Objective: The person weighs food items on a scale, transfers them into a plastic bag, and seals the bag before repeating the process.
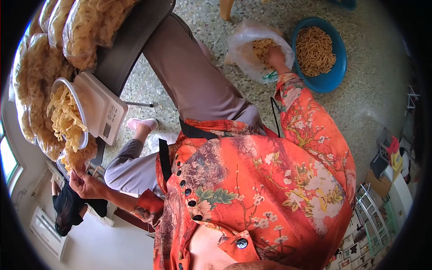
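Observation:
My left hand (84, 183) is at the lower edge of a white bowl (83, 123), its fingers closed on dried yellow pieces (77, 161). More crinkled dried yellow pieces (65, 112) fill the bowl and spill over its rim. The bowl rests on a white digital scale (108, 114). My right hand (276, 58) reaches into an open clear plastic bag (245, 45) on the floor. Yellow pieces (261, 48) lie in that bag around my fingers, whose tips are hidden. Beside it stands a blue basin (339, 67) holding short tan sticks (315, 51).
Filled clear bags of dried pieces (38, 85) are piled beside the scale, on a dark table (123, 45). Another person in black (72, 202) is beyond my left hand. A pink shoe (143, 124) shows near the table. Boxes and a metal rack (373, 216) stand at right.

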The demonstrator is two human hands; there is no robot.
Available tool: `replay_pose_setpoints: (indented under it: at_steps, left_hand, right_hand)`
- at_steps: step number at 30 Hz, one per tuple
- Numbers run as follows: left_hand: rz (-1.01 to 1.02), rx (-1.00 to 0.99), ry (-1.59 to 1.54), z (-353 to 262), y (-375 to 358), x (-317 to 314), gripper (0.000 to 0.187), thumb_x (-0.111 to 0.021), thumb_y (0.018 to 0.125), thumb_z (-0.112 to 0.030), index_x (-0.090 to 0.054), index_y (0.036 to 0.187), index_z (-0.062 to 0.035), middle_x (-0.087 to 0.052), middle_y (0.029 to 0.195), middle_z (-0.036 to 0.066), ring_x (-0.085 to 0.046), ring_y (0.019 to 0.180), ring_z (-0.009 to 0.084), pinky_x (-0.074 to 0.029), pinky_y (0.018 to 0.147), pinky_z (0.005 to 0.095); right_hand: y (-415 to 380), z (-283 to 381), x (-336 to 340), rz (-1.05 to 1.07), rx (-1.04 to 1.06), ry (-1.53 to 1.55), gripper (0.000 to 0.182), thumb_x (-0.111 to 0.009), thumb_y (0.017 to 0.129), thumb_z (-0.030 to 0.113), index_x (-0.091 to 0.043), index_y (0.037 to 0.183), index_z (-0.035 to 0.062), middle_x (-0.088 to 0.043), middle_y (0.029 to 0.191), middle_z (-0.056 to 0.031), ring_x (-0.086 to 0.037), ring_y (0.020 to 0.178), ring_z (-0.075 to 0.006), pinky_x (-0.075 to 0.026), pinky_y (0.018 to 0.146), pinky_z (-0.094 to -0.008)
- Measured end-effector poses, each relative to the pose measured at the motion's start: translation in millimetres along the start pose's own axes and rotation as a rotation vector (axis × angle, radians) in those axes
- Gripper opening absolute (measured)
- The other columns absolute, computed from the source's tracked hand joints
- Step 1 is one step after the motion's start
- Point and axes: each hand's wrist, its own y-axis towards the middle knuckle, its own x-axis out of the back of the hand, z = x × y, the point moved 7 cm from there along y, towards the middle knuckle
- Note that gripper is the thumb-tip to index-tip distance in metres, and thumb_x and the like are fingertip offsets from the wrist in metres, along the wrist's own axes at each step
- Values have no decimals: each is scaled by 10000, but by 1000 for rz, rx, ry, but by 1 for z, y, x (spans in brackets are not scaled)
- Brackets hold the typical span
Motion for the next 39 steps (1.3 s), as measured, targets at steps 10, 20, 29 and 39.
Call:
replay_pose_setpoints:
  at_steps: [10, 20, 29, 39]
  left_hand:
    - [-1, -30, 26, 13, 3, -2, 241, -732, 965, -112, -690, 1090, 89, -713, 977, 107, -724, 869, 171, -625, 771, 273]
    - [8, -20, 18, 6, 0, -4, 235, -731, 966, -111, -697, 1092, 85, -704, 982, 95, -716, 871, 164, -615, 778, 269]
    - [15, -17, -42, 8, 0, -5, 234, -730, 965, -106, -709, 1104, 81, -667, 1008, 75, -700, 876, 157, -632, 789, 282]
    - [7, -154, 67, 7, 7, -2, 147, -728, 953, -54, -731, 1030, 72, -646, 959, 83, -671, 821, 147, -620, 731, 267]
  right_hand:
    - [1, 2, 27, -111, 147, 402, 318, -646, 897, 177, -659, 1200, 82, -683, 1158, -209, -661, 1086, -359, -525, 878, -457]
    - [6, 11, 7, -113, -20, 427, 514, -758, 782, 225, -673, 1285, 171, -655, 1239, -182, -634, 1143, -380, -523, 941, -466]
    - [-8, 51, 19, -203, 372, 134, 675, -740, 812, 169, -548, 1459, 172, -600, 1286, -256, -579, 1231, -431, -520, 951, -522]
    - [9, 42, -29, -227, 452, 57, 379, -714, 765, 142, -717, 1140, 88, -670, 1028, -219, -646, 1017, -413, -521, 852, -503]
